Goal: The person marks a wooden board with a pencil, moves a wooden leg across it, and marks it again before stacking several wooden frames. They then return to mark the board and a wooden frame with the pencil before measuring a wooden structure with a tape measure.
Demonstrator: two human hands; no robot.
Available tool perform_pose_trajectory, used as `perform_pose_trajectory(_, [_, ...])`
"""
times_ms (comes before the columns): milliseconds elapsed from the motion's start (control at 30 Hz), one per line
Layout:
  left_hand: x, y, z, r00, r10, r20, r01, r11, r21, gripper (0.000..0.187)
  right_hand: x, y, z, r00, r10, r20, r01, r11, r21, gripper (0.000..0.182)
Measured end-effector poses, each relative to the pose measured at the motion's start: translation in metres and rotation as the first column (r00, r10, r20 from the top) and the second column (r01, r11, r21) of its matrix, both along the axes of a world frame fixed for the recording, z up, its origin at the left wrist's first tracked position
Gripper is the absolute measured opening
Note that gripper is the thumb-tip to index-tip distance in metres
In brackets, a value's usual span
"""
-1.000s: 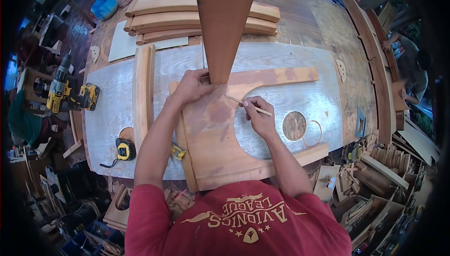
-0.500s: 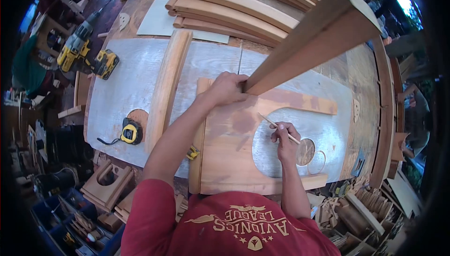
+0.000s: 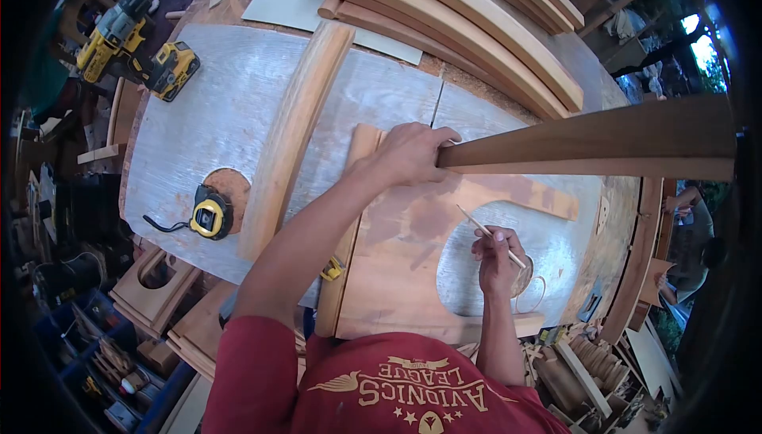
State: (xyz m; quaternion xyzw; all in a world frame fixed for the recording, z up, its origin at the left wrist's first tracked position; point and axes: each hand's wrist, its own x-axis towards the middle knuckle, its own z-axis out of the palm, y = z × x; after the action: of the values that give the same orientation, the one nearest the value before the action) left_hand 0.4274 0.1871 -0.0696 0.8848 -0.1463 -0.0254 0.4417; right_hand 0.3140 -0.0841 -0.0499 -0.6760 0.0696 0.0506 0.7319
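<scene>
My left hand (image 3: 414, 154) is closed on the near end of a long wooden board (image 3: 587, 144), which reaches off to the right above the bench. Under that hand lies a U-shaped wooden panel (image 3: 397, 267) with a wide rounded cutout and dark reddish patches on its face. Between the fingers of my right hand (image 3: 498, 261) is a slim, pale pencil (image 3: 484, 229), its tip pointing up and left over the cutout. A thick wooden rail (image 3: 298, 136) lies left of the panel.
A yellow and black tape measure (image 3: 210, 217) rests at the bench's left, with a cordless drill (image 3: 119, 33) farther back. Curved wooden panels (image 3: 452, 29) are stacked at the far side. Wood offcuts (image 3: 583, 382) crowd the lower right, and a blue crate (image 3: 95, 354) stands lower left.
The long board has swung down to the right from a steeper, raised slant, still in my left hand. My right hand keeps the pencil over the cutout. The whole view has shifted slightly.
</scene>
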Motion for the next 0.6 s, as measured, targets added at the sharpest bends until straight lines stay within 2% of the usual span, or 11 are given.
perform_pose_trajectory(133, [0.0023,0.0015,0.0031,0.998,-0.008,-0.054,0.008,1.0,0.008,0.077,-0.0001,-0.0037,0.003,1.0,-0.002,-0.005,0.002,1.0,0.002,0.025])
perform_pose_trajectory(333, [0.0001,0.0028,0.007,0.995,-0.027,-0.094,0.027,1.0,-0.006,0.087,-0.0018,-0.0082,0.0026,1.0,0.01,-0.001,-0.01,1.0,0.014,0.024])
perform_pose_trajectory(433, [-0.0003,0.0048,0.0083,0.998,-0.032,-0.05,0.03,0.999,-0.046,0.083,-0.0021,-0.007,0.0055,1.0,0.014,0.011,-0.013,1.0,-0.011,0.024])
perform_pose_trajectory(600, [0.0004,0.0049,0.0075,0.997,-0.034,-0.064,0.031,0.999,-0.043,0.066,0.0009,-0.0057,0.0071,0.998,0.04,0.056,-0.039,0.999,-0.028,0.025])
